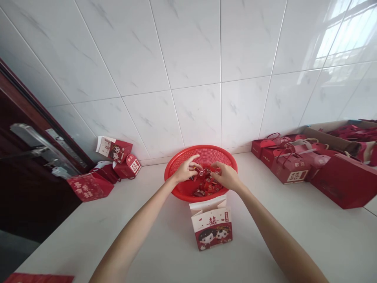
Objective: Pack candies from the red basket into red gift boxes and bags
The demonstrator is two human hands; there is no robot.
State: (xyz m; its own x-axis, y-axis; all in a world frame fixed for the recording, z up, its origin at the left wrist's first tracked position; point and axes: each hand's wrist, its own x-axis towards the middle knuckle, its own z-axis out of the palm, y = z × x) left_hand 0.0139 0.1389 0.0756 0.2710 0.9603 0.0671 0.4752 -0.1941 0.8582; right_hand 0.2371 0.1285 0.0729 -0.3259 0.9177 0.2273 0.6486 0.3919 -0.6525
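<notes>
A red plastic colander (171,188) holds several red-wrapped candies (210,186). My left hand (185,171) is over its left side, index finger stretched out and the other fingers curled toward a wrapped candy (202,172) at their tips. My right hand (226,175) reaches in from the right, fingers bent down among the candies; what lies between its fingertips is partly hidden. In front of the colander, a red and white paper gift box (212,230) stands upright with its top flaps open. Two cartoon faces are printed on it.
Several red gift boxes (290,167) with handles stand at the right, beside a cardboard carton (321,127) of red items. More boxes (101,177) are piled at the left near a dark door (26,188) with a metal handle. A tiled wall (194,114) rises behind the white tabletop (153,243).
</notes>
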